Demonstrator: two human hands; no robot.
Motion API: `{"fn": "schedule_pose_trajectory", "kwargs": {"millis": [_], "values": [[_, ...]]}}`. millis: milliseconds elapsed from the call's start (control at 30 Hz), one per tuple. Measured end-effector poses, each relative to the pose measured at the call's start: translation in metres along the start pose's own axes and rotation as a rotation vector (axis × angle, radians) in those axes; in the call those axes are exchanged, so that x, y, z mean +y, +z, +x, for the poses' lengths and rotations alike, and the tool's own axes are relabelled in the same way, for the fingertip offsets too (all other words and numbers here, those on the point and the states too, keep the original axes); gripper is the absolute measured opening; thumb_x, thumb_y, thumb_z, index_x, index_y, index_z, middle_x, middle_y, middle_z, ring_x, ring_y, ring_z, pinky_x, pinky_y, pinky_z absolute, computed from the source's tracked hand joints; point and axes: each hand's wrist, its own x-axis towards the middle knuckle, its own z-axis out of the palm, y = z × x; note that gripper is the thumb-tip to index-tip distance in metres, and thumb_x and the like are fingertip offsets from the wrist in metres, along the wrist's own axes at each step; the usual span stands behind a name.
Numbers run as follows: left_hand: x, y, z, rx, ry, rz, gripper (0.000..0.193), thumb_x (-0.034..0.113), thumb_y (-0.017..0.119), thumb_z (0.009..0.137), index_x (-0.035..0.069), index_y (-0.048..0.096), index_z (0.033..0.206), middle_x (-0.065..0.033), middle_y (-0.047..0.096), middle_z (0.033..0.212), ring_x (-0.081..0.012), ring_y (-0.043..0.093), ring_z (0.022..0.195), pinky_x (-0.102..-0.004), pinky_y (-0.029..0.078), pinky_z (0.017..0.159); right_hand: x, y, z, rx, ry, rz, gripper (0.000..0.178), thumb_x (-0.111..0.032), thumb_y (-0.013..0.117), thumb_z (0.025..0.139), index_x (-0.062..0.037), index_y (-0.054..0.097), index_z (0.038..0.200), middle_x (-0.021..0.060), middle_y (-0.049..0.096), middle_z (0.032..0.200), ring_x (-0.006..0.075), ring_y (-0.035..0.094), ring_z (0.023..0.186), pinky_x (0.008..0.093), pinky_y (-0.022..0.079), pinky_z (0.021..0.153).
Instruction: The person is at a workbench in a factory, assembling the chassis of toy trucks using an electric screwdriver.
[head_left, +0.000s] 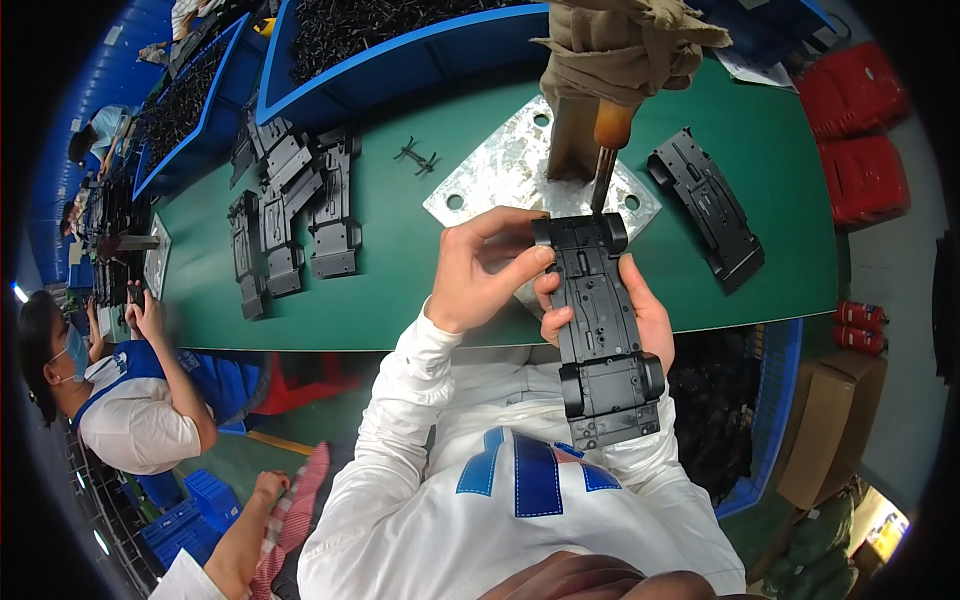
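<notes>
I hold a long black plastic toy-car chassis (597, 320) with wheels at both ends, tilted in front of me over the table's near edge. My left hand (485, 268) is closed at its far left corner, thumb and fingers by the wheel there. Gripping the chassis along its right side is my right hand (648, 310), with fingers that seem to curl round underneath. The metal tip of an orange-handled tool (613, 127) comes down to the far end of the chassis, by the right wheel. Whether the tip touches it I cannot tell.
A cloth-wrapped post (620, 50) rises from a metal plate (480, 185) on the green table (390, 290). Several black chassis (285, 215) lie left, another chassis (708, 210) right. A small black part (416, 156) lies near a blue bin (400, 65). A co-worker (140, 400) sits left.
</notes>
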Motion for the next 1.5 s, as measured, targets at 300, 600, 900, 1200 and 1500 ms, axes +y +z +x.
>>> {"fn": "schedule_pose_trajectory", "kwargs": {"millis": [300, 600, 900, 1200, 1500], "values": [[-0.0033, 0.0000, 0.0008, 0.009, 0.021, -0.021, 0.038, 0.011, 0.077, 0.087, -0.007, 0.067, 0.119, -0.0157, 0.074, 0.101, -0.0197, 0.072, 0.095, -0.0344, 0.059, 0.090, 0.0025, 0.0061, 0.0006, 0.103, -0.015, 0.022, 0.056, -0.043, 0.043, 0.108, -0.0011, 0.047, 0.145, 0.0173, 0.053, 0.134, 0.0290, 0.048, 0.118, 0.0411, 0.047, 0.087], [-0.0027, -0.0010, 0.0017, 0.009, 0.019, -0.002, 0.037, 0.011, 0.077, 0.087, -0.007, 0.068, 0.118, -0.0160, 0.074, 0.100, -0.0188, 0.072, 0.094, -0.0334, 0.059, 0.088, 0.0027, 0.0067, 0.0007, 0.089, -0.014, 0.045, 0.055, -0.042, 0.043, 0.108, -0.0004, 0.048, 0.144, 0.0178, 0.054, 0.134, 0.0294, 0.048, 0.118, 0.0412, 0.047, 0.087], [-0.0037, -0.0007, 0.0016, 0.013, 0.029, -0.002, 0.037, 0.010, 0.077, 0.087, -0.006, 0.068, 0.118, -0.0155, 0.074, 0.100, -0.0188, 0.072, 0.094, -0.0333, 0.058, 0.088, 0.0024, 0.0061, 0.0013, 0.091, -0.016, 0.028, 0.056, -0.042, 0.042, 0.108, 0.0003, 0.045, 0.145, 0.0180, 0.053, 0.135, 0.0295, 0.048, 0.118, 0.0408, 0.047, 0.087], [-0.0048, -0.0008, 0.0020, 0.011, 0.038, -0.007, 0.037, 0.010, 0.076, 0.087, -0.007, 0.068, 0.118, -0.0156, 0.074, 0.100, -0.0187, 0.072, 0.094, -0.0334, 0.058, 0.089, 0.0024, 0.0055, 0.0012, 0.084, -0.021, 0.017, 0.056, -0.042, 0.042, 0.108, 0.0006, 0.046, 0.144, 0.0184, 0.052, 0.135, 0.0294, 0.048, 0.117, 0.0407, 0.048, 0.087], [-0.0038, -0.0007, 0.0020, 0.011, 0.037, -0.014, 0.035, 0.008, 0.076, 0.087, -0.007, 0.068, 0.118, -0.0152, 0.074, 0.100, -0.0184, 0.072, 0.095, -0.0334, 0.059, 0.090, 0.0021, 0.0066, 0.0015, 0.087, -0.019, 0.027, 0.055, -0.041, 0.042, 0.108, 0.0007, 0.047, 0.144, 0.0188, 0.053, 0.135, 0.0298, 0.048, 0.117, 0.0410, 0.048, 0.087]]}}
